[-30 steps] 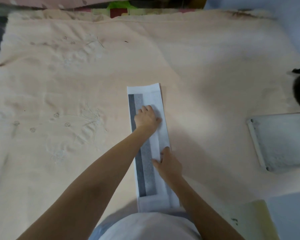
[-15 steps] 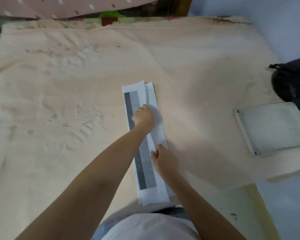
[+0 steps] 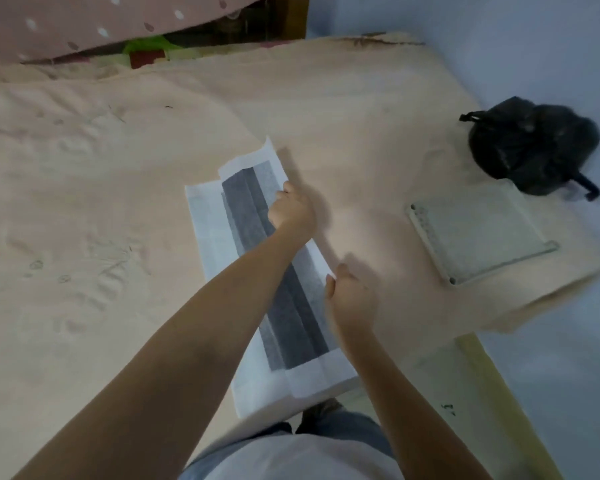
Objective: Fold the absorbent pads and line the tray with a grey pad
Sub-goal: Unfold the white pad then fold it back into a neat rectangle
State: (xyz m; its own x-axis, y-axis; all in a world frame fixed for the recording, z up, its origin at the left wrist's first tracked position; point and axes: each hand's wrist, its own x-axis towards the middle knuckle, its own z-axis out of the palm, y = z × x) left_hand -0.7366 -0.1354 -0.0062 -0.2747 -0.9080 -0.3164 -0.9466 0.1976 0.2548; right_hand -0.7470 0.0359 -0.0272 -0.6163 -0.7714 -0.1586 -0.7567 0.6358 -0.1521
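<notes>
A long absorbent pad (image 3: 246, 216), white with a dark grey centre, lies partly unfolded on the peach bedsheet. My left hand (image 3: 291, 209) grips its right-hand flap near the far end and lifts that edge. My right hand (image 3: 352, 299) pinches the same right edge lower down, about midway along the pad. The flap stands raised, showing a grey crease down the middle. A shallow tray (image 3: 426, 233) with a grey pad (image 3: 482, 237) inside rests on the sheet to the right, apart from both hands.
A black plastic bag (image 3: 530, 147) sits beyond the tray at the bed's right corner. The peach bedsheet (image 3: 101, 202) spreads wide to the left. A dotted pink cloth (image 3: 66, 26) lies at the far edge. The bed's right edge drops to a pale floor (image 3: 568, 375).
The pad was a narrow folded strip pressed flat under both hands. Now both hands hold its right edge and the strip has opened wider. The view has shifted, showing the tray and bag more.
</notes>
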